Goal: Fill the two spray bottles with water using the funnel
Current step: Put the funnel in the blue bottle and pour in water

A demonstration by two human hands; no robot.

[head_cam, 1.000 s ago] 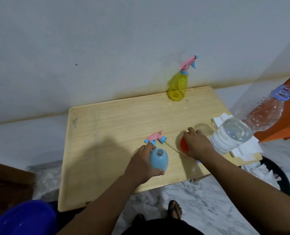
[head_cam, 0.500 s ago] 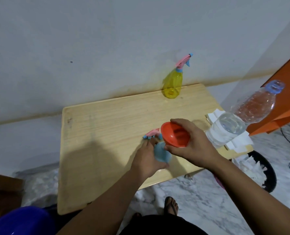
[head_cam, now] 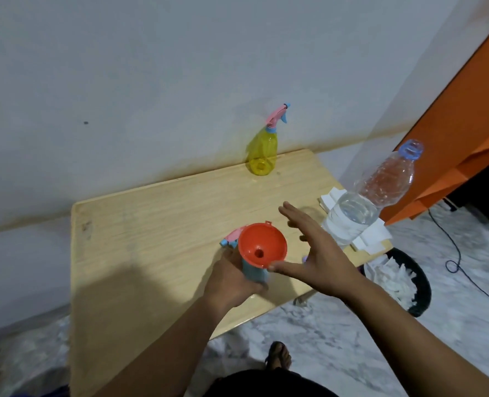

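Wooden surface against white wall. White paper sheets at right edge. Black bin on marble floor; orange furniture right.

Funnel in bottle, on table

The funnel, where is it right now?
In the head view the funnel sits in the mouth of the blue bottle near the table's front edge. The left hand grips that bottle, the open right hand just beside.
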